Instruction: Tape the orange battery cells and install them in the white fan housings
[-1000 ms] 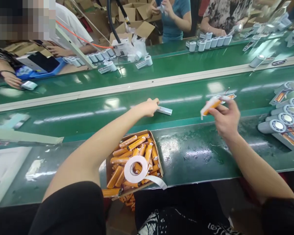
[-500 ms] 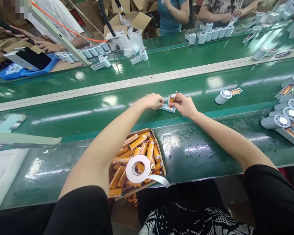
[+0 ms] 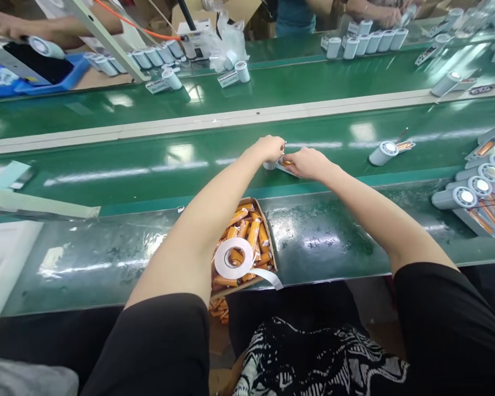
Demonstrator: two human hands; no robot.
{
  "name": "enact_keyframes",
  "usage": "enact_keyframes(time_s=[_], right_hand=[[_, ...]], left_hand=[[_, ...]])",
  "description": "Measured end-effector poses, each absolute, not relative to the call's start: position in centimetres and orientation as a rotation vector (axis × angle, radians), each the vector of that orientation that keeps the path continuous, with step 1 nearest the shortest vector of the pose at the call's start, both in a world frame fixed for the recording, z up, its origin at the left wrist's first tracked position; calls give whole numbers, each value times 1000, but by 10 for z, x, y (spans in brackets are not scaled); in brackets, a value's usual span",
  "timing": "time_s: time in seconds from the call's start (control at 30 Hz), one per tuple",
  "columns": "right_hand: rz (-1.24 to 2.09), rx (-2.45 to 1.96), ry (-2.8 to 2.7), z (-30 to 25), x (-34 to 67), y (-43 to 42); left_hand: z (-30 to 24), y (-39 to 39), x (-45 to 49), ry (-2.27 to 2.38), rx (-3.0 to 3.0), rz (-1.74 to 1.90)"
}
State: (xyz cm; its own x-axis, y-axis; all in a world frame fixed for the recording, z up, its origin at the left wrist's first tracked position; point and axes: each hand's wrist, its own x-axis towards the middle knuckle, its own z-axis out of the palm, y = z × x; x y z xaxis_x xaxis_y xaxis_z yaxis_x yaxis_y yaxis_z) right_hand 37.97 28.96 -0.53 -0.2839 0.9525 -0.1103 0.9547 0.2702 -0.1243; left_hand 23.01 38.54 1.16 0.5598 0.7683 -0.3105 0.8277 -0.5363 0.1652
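Observation:
On the green belt, a light grey handheld fan body (image 3: 289,171) lies with its handle shell exposed, partly covered by my fingers. My right hand (image 3: 309,163) is closed over an orange battery (image 3: 287,163) at the shell, its fingertips pressing on it. Just left and above, my left hand (image 3: 271,148) has its fingers pinched together around a thin wire (image 3: 284,145); the fingertips are small and partly hidden. Beneath that hand shows the round fan end (image 3: 269,165).
A cardboard box (image 3: 274,258) of orange batteries carries a roll of white tape (image 3: 220,258). Several grey fan bodies (image 3: 454,198) lie at right, and another fan body (image 3: 383,154) stands on the belt. Co-workers' hands (image 3: 390,16) are busy across the line.
The orange battery, upright in my right hand before, is now lowered at the shell. My left hand has risen from the fan body to the wire. The view has shifted.

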Motion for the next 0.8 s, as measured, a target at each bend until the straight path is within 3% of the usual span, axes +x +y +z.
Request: enact_keyframes(time_s=[0.27,0.37,0.47,0.57,0.67,0.8], right_hand=[[-458,1877,2507,1,384,290],[-680,2117,2853,-15,406,259],[-879,2275,2953,-35,427,235],[-1073,2651,2657,-41,435,218],[-1098,2896,2479,-36,433,189],[-400,2494,2982,-42,438,145]], left_hand=[[39,353,241,1417,2498,-105],[59,314,201,1311,2508,235],[51,250,92,1215,2427,723],[9,116,-53,1678,1973,1002],[-49,-68,-141,2369,966,1075],[-123,-261,-106,2537,258,878]])
